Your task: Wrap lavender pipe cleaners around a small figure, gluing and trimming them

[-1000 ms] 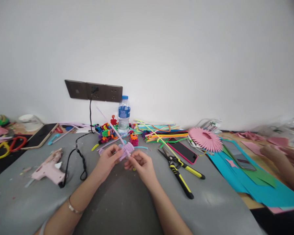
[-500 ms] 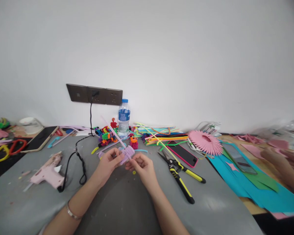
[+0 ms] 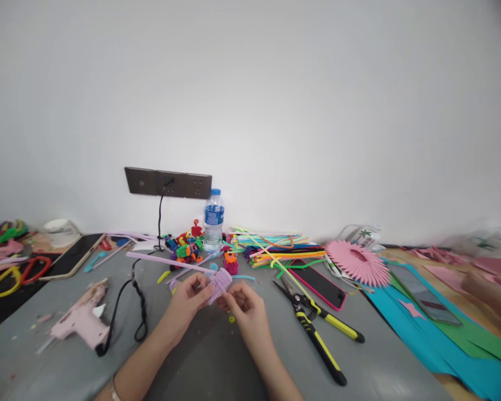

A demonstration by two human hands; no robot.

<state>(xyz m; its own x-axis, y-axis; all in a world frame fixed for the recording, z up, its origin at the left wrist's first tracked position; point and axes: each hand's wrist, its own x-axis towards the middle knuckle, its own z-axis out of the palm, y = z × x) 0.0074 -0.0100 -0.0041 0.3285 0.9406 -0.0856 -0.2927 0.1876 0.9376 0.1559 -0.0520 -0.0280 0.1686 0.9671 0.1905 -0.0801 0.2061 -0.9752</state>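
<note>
My left hand (image 3: 191, 303) pinches the left side of a light purple pipe-cleaner piece (image 3: 220, 283), which is coiled or wound into a small bundle. One long straight purple stem (image 3: 162, 260) sticks out of it to the left. On the bundle's right side, the thumb and fingers of my right hand (image 3: 247, 306) are closed on it. Both hands are near each other above the grey mat (image 3: 209, 362). Just behind them stands a small red and orange pipe-cleaner figure (image 3: 231, 263).
Pliers (image 3: 313, 328) and a pink-edged phone (image 3: 320, 284) lie to the right. A pink glue gun (image 3: 83, 320) with a black cord is at left. A bottle (image 3: 214, 220) stands behind. At far right, another person's hand (image 3: 490, 295) is over pink paper.
The long purple stem has swung from pointing up and away to lying nearly level toward the left. The whole view has tilted upward, so the table sits lower.
</note>
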